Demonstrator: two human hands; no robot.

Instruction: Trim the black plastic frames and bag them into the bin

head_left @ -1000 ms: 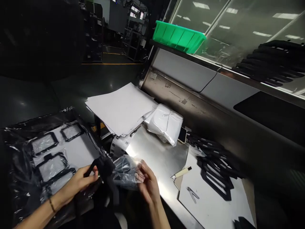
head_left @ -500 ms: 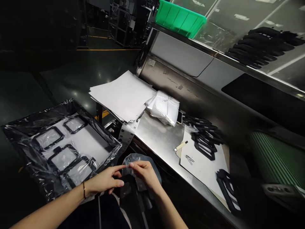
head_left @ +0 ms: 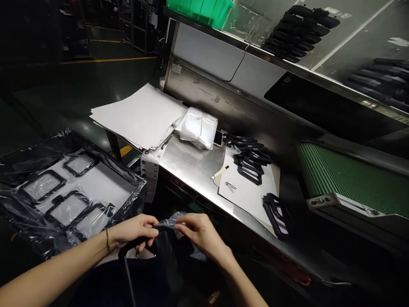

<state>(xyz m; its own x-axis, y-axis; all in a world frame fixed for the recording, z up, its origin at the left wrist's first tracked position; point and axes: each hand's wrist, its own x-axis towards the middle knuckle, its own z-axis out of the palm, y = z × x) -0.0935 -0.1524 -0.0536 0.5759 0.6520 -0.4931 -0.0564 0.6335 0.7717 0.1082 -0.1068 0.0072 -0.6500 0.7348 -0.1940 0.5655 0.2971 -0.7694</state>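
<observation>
Beyond our fingers lies the steel worktop (head_left: 191, 179), with plastic-wrapped black frames (head_left: 41, 185) off to their left. Our left hand (head_left: 132, 230) and right hand (head_left: 203, 234) now sit closer than before, nearly shut fingers (head_left: 150, 226) pinching a clear plastic bag (head_left: 169, 221) into a narrow band, a dark item (head_left: 162, 251) below them.

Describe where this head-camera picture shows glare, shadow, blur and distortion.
In the head view, glare lies along the steel bench top, plastic sheeting glints, the upper left sinks into shadow, the lens bows the bench edge, and black frames reflected at right look soft.
</observation>
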